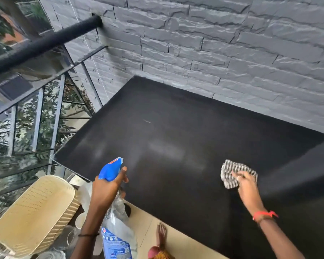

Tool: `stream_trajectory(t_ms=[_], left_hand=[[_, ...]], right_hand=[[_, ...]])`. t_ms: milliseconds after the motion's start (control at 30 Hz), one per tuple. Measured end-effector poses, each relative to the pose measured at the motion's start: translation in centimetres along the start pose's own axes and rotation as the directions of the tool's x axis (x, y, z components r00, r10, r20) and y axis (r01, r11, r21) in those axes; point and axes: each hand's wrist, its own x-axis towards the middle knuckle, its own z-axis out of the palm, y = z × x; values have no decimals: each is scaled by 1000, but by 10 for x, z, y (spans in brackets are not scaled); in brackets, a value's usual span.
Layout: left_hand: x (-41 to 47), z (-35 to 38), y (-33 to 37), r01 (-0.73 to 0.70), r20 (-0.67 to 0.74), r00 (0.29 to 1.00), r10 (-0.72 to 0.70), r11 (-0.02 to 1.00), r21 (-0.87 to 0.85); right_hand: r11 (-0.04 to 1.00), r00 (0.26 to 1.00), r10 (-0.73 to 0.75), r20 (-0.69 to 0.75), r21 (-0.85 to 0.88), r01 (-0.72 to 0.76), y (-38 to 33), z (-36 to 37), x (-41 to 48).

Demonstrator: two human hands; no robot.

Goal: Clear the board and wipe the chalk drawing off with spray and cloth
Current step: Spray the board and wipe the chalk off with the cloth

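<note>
A large black board (176, 128) fills the middle of the head view, its surface dark with faint pale smears near the centre and one short chalk mark further up. My left hand (107, 189) grips a clear spray bottle (116, 238) with a blue trigger head (110, 168), nozzle pointed at the board's lower left part. My right hand (246, 186) holds a crumpled black-and-white striped cloth (232, 172) against the board's right side.
A cream woven plastic basket (34, 215) stands at lower left beside clear cups and bags. A black metal railing (41, 43) with glass panels runs along the left. A grey stone-clad wall (213, 43) rises behind the board. My bare foot (161, 234) rests on beige floor tiles.
</note>
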Motion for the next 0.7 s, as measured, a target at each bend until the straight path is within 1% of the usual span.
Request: stream_trajectory(t_ms=[67, 133, 167, 200, 233, 267, 300, 333, 400, 433, 500, 567, 633, 667, 700], left_hand=[[7, 2, 5, 9, 0, 1000, -9, 1000, 22], [19, 2, 10, 17, -18, 1000, -17, 999, 35], [24, 3, 13, 15, -18, 1000, -14, 999, 51], [30, 3, 16, 15, -17, 1000, -14, 997, 73], [39, 5, 19, 19, -21, 1000, -18, 997, 79], [49, 7, 24, 19, -30, 999, -16, 997, 77], [56, 9, 29, 19, -37, 999, -16, 998, 67], [63, 12, 33, 17, -43, 999, -15, 998, 54], [78, 16, 42, 14, -55, 998, -13, 1000, 22], [85, 17, 46, 13, -59, 998, -12, 1000, 17], [99, 19, 52, 8, -62, 998, -7, 1000, 19], [114, 22, 57, 9, -58, 998, -8, 1000, 17], [127, 24, 59, 7, -53, 999, -5, 999, 39], [133, 25, 59, 5, -51, 999, -3, 999, 54], [135, 25, 60, 6, -54, 999, -3, 998, 62]], right_hand=[[999, 999, 34, -28, -6, -34, -17, 0, 57], [997, 997, 76, -17, 31, -75, -52, 5, 106], [996, 997, 72, 9, 55, -72, -76, 9, 122], [990, 997, 68, 33, 125, -72, -103, 10, 134], [961, 997, 55, 54, 270, -68, -132, 18, 142], [907, 996, 52, 67, 415, -75, -160, 23, 142], [888, 998, 12, 55, 459, -36, -186, 29, 138], [880, 995, -56, 80, 474, 12, -209, 35, 128], [901, 958, -225, 178, 413, 134, -237, 48, 101], [902, 931, -314, 186, 364, 231, -237, 55, 83], [870, 868, -456, 196, 301, 389, -225, 60, 48], [856, 858, -490, 155, 273, 440, -196, 55, 27], [889, 891, -435, 130, 220, 402, -149, 54, 21], [915, 916, -375, 140, 216, 342, -121, 52, 26], [945, 950, -283, 134, 210, 252, -95, 48, 33]])
